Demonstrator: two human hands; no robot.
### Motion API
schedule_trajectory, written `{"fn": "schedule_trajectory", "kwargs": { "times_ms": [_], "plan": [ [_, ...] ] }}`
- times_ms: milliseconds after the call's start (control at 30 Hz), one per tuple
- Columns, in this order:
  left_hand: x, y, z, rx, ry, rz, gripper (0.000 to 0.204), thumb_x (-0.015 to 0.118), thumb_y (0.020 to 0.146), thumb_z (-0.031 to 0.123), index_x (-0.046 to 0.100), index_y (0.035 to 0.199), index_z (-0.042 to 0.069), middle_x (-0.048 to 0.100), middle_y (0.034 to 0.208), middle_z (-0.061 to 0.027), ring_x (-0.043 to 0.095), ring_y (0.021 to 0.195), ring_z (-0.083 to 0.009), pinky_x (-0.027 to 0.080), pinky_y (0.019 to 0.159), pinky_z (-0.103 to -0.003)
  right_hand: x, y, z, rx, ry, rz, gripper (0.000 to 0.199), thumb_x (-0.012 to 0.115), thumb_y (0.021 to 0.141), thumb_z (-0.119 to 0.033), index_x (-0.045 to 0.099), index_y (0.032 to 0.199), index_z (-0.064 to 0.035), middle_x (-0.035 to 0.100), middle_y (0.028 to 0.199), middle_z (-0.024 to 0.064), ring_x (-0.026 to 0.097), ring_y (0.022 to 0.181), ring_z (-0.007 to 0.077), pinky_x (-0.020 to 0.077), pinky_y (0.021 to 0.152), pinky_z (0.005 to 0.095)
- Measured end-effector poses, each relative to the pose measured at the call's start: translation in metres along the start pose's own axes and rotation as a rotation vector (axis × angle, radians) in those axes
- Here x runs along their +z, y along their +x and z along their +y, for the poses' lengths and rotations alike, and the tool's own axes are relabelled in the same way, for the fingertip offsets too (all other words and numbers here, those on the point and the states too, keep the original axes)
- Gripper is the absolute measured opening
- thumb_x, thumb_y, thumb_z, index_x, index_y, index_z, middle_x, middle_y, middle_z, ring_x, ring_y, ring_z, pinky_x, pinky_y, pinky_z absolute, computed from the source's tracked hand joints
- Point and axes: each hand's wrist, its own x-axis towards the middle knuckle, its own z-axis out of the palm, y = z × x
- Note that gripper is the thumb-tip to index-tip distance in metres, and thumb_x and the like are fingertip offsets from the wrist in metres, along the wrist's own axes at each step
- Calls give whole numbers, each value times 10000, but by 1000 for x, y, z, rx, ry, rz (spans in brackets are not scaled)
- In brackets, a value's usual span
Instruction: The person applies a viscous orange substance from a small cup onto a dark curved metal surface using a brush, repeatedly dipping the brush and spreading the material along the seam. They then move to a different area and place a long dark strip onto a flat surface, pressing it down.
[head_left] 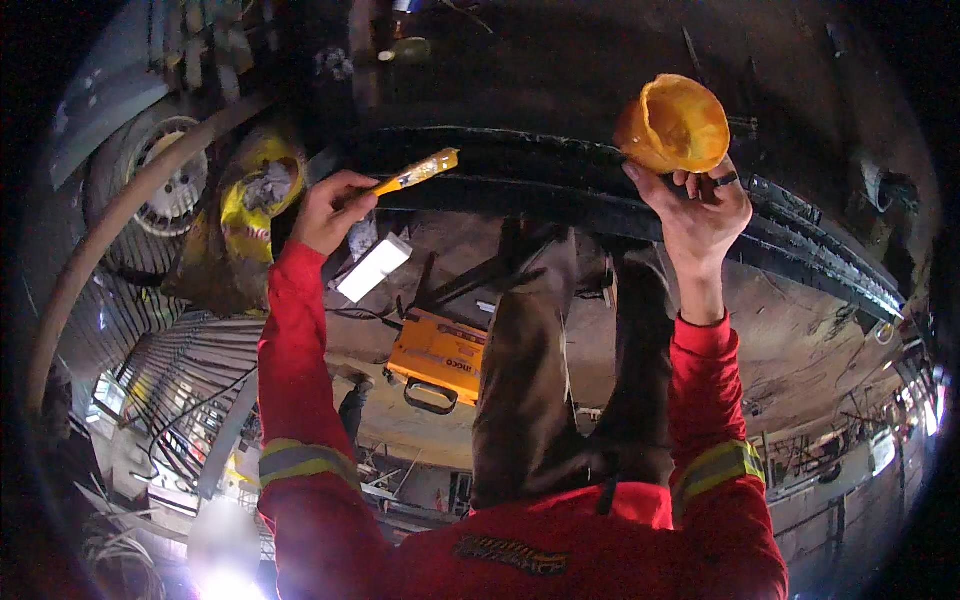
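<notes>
Two hands reach forward in my head view, both occupied and well apart. On my left, the left hand (333, 212) is clamped on the orange handle of a small brush (420, 171) — thumb and fingers pinch its near end, while the smeared, glossy tip points up and to the right, seen against a long dark beam (560, 195). My right hand (705, 215), with a dark ring on one finger, grips a yellow-orange cup (640, 135) from beneath; I see its uneven rim and coated inside, since the mouth tilts toward the camera. Below the left hand I make out a white box (375, 268), and nearer the body an orange case (440, 350) with a black handle. Past the left hand lie a yellow sack (240, 215) and a pale wheel (170, 190) — beside them, a curved brown pipe (110, 220). Both red sleeves (300, 370) carry reflective bands.
</notes>
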Motion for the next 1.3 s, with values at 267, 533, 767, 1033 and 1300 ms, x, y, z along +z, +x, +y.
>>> {"fn": "schedule_trajectory", "kwargs": {
  "times_ms": [267,533,767,1033,1300],
  "plan": [
    [63,84,9,218,475,-152,142,649,798,135,627,937,113,640,790,-92,624,707,-238,478,628,-330,-11,-13,57,92,-54,55,361,855,569,-162,650,850,-68,491,665,-67,368,548,15,291,480,174],
    [111,97,27,195,949,-315,125,620,790,189,605,904,141,638,777,-110,620,723,-320,480,614,-417,-17,-24,86,175,-41,46,409,861,565,-161,649,900,-58,516,692,-64,386,560,25,316,490,182],
    [89,102,39,142,926,-181,123,612,763,192,608,874,142,631,713,-115,621,706,-342,482,614,-455,-16,-29,92,178,-38,13,424,857,582,-135,647,943,-64,543,726,-74,399,580,15,324,513,169],
    [141,111,31,191,875,-192,151,625,769,235,537,861,152,622,706,-97,609,679,-341,462,572,-461,-25,-25,92,222,-15,-5,511,861,573,-163,643,1020,-48,571,764,-44,434,596,29,359,518,185],
    [161,127,47,140,818,-275,141,618,775,232,543,868,158,624,716,-105,607,702,-355,458,584,-470,-31,-31,106,200,28,0,573,866,551,-178,638,1058,-37,570,756,-17,442,589,63,387,517,205]
  ]
}}
